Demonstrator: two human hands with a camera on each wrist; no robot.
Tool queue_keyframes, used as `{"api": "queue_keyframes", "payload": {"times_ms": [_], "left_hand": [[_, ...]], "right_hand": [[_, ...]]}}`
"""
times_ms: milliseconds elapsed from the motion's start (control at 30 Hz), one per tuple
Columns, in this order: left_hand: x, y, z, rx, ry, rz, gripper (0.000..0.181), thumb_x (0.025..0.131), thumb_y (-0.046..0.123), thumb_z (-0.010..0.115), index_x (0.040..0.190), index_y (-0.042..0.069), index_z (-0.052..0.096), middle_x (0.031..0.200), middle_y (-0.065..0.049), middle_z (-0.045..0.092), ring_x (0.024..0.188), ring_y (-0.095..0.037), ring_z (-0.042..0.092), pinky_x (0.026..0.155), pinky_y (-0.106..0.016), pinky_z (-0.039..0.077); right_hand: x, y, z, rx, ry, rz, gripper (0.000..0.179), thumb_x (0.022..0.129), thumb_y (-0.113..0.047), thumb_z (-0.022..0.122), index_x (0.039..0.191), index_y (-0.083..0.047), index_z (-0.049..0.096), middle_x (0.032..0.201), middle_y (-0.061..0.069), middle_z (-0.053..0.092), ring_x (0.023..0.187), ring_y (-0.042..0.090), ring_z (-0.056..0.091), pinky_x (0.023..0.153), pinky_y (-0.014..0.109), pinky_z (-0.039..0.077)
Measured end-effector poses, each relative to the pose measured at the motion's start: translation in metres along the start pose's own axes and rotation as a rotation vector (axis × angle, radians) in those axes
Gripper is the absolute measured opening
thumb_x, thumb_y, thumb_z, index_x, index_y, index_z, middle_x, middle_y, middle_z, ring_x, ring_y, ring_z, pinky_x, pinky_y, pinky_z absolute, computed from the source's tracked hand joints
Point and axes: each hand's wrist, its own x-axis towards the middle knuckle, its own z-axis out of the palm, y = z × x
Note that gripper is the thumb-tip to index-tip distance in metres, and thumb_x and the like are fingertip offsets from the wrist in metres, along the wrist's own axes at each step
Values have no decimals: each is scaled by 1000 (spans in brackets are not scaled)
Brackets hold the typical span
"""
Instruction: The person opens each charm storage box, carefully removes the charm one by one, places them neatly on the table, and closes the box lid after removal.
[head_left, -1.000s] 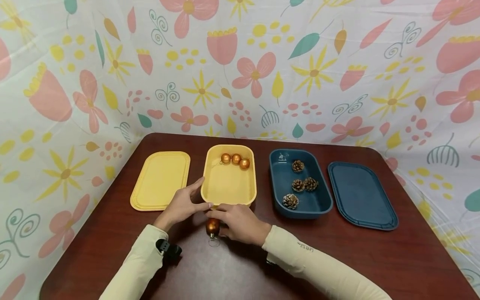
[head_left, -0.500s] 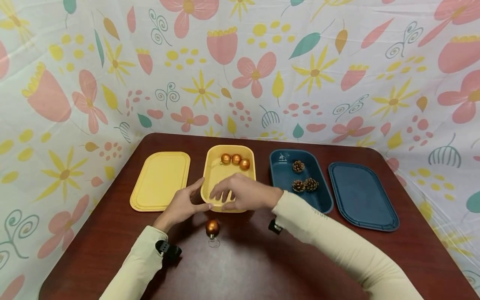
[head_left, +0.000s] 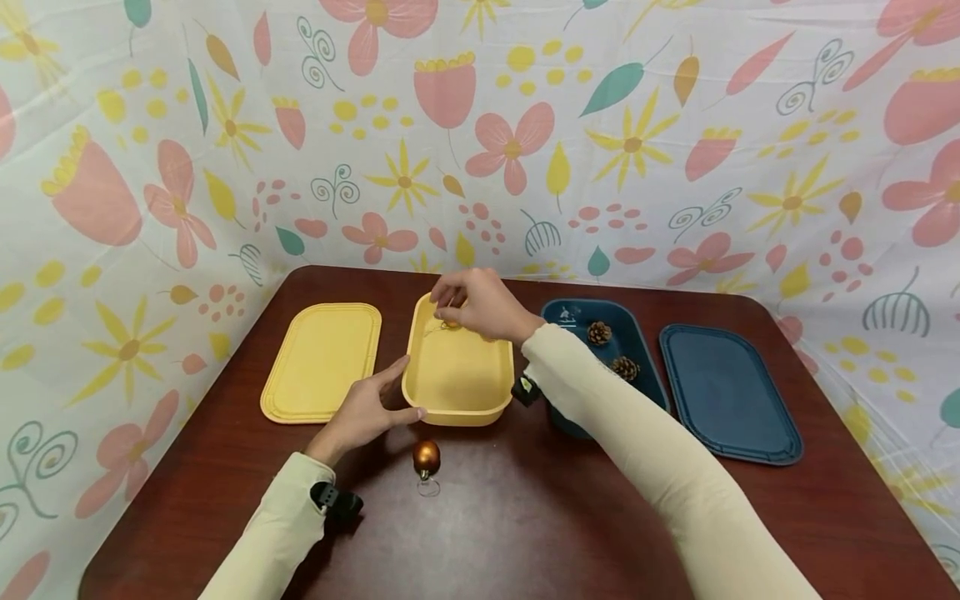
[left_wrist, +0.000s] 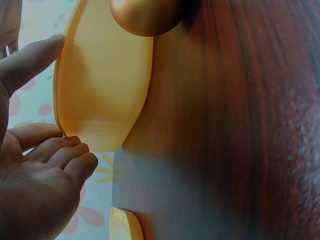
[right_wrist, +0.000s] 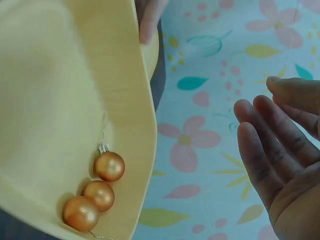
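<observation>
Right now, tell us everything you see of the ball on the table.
The ball is round, copper-orange and glossy; its material is unclear. Its small metallic-looking cap and thin loop point toward the person. It lies on the reddish-brown table, just outside the near end of the yellow container; neither the left hand nor the right hand touches it.

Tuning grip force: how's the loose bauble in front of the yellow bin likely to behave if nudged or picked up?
The bauble looks apt to roll: it's round, on a flat table. Its glossy surface suggests it may be slippery. The protruding cap could make any roll uneven.
</observation>
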Motion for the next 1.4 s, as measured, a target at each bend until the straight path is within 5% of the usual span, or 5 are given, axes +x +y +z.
{"api": "queue_keyframes", "payload": {"times_ms": [600,967,1400], "left_hand": [[0,1,-5,40,11,27,97,84,33,82,158,4,28,165,-12,29,149,-31,36,120,-48,35],[-3,0,0,69,0,22,97,83,37,82,159,7,28,166,-9,28,150,-30,35,120,-47,35],[-2,0,-1,76,24,39,96,82,35,83,158,7,31,164,-8,32,147,-30,40,119,-47,37]], "right_hand": [[37,59,36,-32,183,318,9,92,-8,70,98,-3,75,96,11,76,92,24,70,86,36,57],[40,79,51,-98,168,411,15,90,-7,71,104,-2,75,99,11,74,94,26,68,84,37,58],[44,76,66,-243,67,458,25,91,-12,72,115,-5,74,116,13,73,105,30,67,91,40,57]]}}
